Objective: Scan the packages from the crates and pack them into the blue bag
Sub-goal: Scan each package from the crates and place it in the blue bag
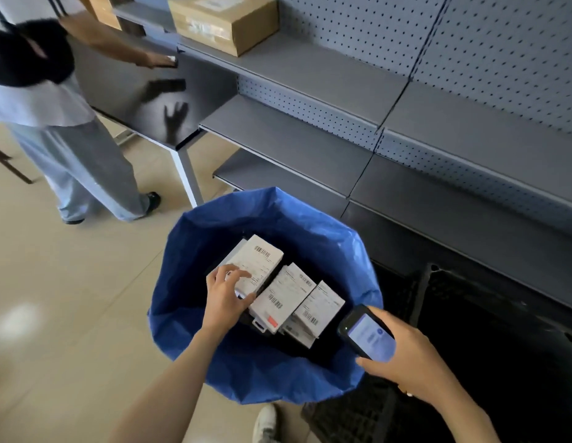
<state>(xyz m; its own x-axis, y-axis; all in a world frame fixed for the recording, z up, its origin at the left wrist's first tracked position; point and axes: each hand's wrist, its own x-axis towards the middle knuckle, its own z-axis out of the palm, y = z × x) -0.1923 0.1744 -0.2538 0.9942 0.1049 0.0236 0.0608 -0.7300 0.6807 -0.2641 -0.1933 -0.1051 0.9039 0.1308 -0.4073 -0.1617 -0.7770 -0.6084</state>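
The blue bag (189, 238) stands open on the pale floor in front of the grey shelving (310, 68), its plastic rim crumpled and folded outward in a wide ring; inside it lie several flat white packages (284, 297), each with a printed label and black barcodes facing up; they sit side by side and partly overlap, running from upper left to lower right across the dark bottom of the bag; one middle package shows a small red mark near its lower edge.

The left hand (225, 294) reaches down into the bag and holds the upper-left package (262, 263) by its near end; the fingers are bent over the label, the forefinger stretched a little further across it, and the thumb lies at the near edge, so the box is pinched between them.

The right hand (406, 356) hovers over the right rim of the bag and is wrapped round a dark handheld scanner (369, 335); its lit bluish screen faces up; the fingers curl beneath the device and the thumb lies along its lower side.

Black crates (470, 314) sit on the floor at the right, beside the bag and under the shelves; their contents are too dark to tell.

A cardboard box (227, 24) rests on an upper shelf; another person (54, 123) stands at a dark table (125, 91) to the left.
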